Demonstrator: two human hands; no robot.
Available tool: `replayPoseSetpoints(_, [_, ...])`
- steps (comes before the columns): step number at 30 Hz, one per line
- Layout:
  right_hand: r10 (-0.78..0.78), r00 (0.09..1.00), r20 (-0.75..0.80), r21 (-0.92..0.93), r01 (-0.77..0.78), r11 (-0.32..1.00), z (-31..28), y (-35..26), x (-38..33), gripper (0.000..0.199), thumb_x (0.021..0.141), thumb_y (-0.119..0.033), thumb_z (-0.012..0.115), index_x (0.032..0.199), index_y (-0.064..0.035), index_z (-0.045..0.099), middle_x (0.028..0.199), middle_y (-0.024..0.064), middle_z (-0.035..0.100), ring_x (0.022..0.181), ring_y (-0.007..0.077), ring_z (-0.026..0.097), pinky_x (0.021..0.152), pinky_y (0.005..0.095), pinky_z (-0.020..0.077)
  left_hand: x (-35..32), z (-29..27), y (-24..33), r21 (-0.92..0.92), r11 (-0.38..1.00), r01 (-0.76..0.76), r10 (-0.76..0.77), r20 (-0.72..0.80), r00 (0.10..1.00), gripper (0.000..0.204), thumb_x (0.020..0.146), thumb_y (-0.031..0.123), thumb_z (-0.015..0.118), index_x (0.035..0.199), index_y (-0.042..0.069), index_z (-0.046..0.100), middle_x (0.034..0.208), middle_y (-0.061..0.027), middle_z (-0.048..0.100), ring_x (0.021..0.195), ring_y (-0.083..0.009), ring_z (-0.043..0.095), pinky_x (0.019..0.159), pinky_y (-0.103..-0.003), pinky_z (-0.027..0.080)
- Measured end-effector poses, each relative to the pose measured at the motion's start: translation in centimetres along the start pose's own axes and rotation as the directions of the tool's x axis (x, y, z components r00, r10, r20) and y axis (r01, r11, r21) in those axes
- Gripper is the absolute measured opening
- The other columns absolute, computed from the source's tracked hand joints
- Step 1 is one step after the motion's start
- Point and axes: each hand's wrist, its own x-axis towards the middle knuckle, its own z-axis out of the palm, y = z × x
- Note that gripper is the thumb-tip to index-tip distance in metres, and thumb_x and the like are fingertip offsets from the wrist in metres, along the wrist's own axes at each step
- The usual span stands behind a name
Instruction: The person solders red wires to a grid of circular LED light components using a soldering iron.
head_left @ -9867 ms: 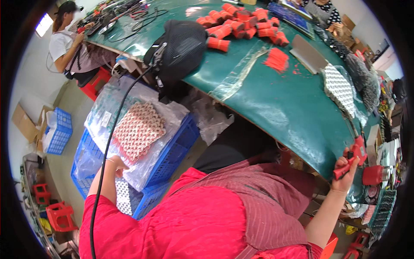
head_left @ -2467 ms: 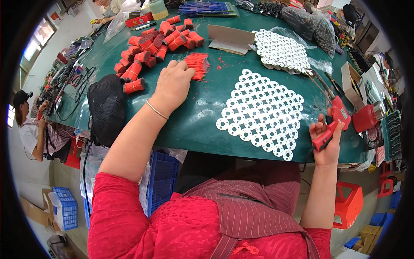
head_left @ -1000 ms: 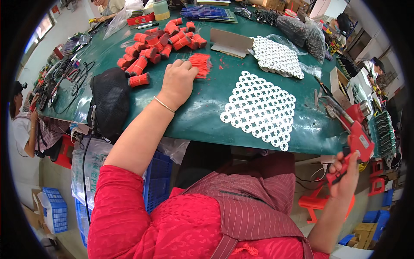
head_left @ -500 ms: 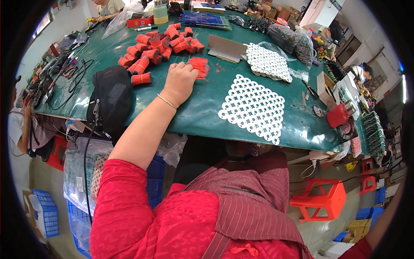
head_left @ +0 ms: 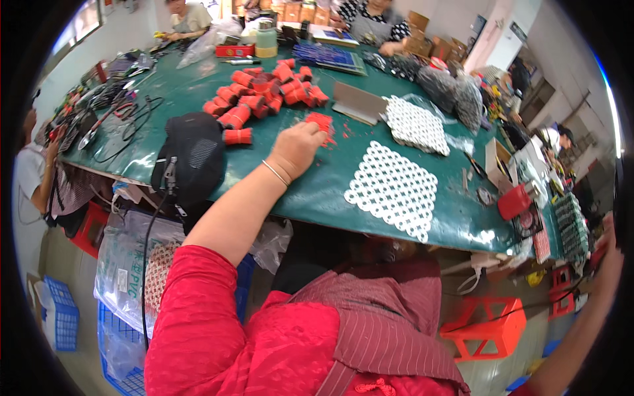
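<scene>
Now the left hand lies knuckles-up on the green matte worktop, its fingers curled down over a small loose heap of red strips — whether they pinch any of it I cannot tell. A thin metal bangle rings the wrist. Beyond the heap sits a pile of red ribbed cylinders, some tumbled apart toward a black mesh-panelled pouch at the near left edge. Just right of the hand lies a white lattice sheet of joined plastic rings, diamond-shaped, flat, with bare green between the two. A second white lattice sheet rests farther back beside a grey cardboard flap. The right hand is at the far right rim, well clear of the worktop's curved front edge — too blurred to judge its grip. Below stands an orange plastic stool.
</scene>
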Motion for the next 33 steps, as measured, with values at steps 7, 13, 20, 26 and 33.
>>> replayPoseSetpoints(7, [0.17, 0.833, 0.526, 0.641, -0.52, 0.565, 15.3, -2.7, -21.8, 0.023, 0.095, -0.018, 0.063, 0.114, -0.0064, 0.056, 0.076, -0.001, 0.055, 0.057, 0.0059, 0.046, 0.048, 0.0213, 0.0391, 0.7, -2.8, 5.3, -0.502, 0.815, 0.29, -0.3, 0.063, 0.952, 0.014, 0.086, 0.007, 0.066, 0.099, 0.005, 0.071, 0.085, -0.0095, 0.068, 0.077, -0.0226, 0.066, 0.066, -0.032, 0.053])
replayPoseSetpoints(13, [0.057, 0.694, 0.717, 0.668, -0.709, 0.228, 20.5, -4.8, -25.7, 0.041, 0.095, -0.012, 0.063, 0.132, -0.0014, 0.05, 0.08, 0.004, 0.058, 0.058, 0.0072, 0.048, 0.052, 0.0233, 0.0434, -0.2, -5.3, 8.9, -0.702, -0.15, 0.696, -0.389, 0.689, 0.612, 0.019, 0.094, 0.012, 0.063, 0.106, -0.003, 0.067, 0.089, -0.0039, 0.068, 0.077, -0.0098, 0.062, 0.061, -0.024, 0.053])
replayPoseSetpoints(20, [-0.031, 0.672, 0.739, 0.665, -0.723, 0.184, 21.6, -5.0, -26.9, 0.046, 0.095, -0.012, 0.062, 0.138, -0.0011, 0.047, 0.079, 0.0036, 0.056, 0.058, 0.0072, 0.047, 0.052, 0.0238, 0.0437, -2.8, -6.0, 11.3, -0.558, -0.38, 0.738, -0.215, 0.829, 0.516, 0.02, 0.094, 0.013, 0.063, 0.108, -0.002, 0.067, 0.09, -0.0054, 0.068, 0.077, -0.0101, 0.063, 0.065, -0.024, 0.055])
replayPoseSetpoints(26, [-0.087, 0.684, 0.724, 0.681, -0.69, 0.246, 21.3, -6.7, -27.5, 0.025, 0.095, -0.008, 0.06, 0.118, 0.0012, 0.054, 0.079, 0.0054, 0.057, 0.058, 0.0087, 0.048, 0.053, 0.0255, 0.0445, -3.9, -6.1, 15.3, -0.427, -0.491, 0.76, 0.007, 0.87, 0.493, 0.022, 0.095, 0.014, 0.063, 0.112, -0.001, 0.066, 0.094, -0.0062, 0.068, 0.079, -0.0124, 0.065, 0.069, -0.027, 0.057])
replayPoseSetpoints(33, [-0.047, 0.671, 0.74, 0.662, -0.713, 0.233, 21.1, -6.4, -27.5, 0.014, 0.093, -0.002, 0.06, 0.105, 0.0023, 0.053, 0.08, 0.0085, 0.059, 0.059, 0.0106, 0.051, 0.055, 0.0271, 0.0465, -3.4, -6.7, 13.3, -0.595, -0.185, 0.782, -0.216, 0.801, 0.559, 0.016, 0.093, 0.009, 0.062, 0.102, -0.003, 0.07, 0.091, -0.0073, 0.069, 0.074, -0.0119, 0.065, 0.066, -0.027, 0.057])
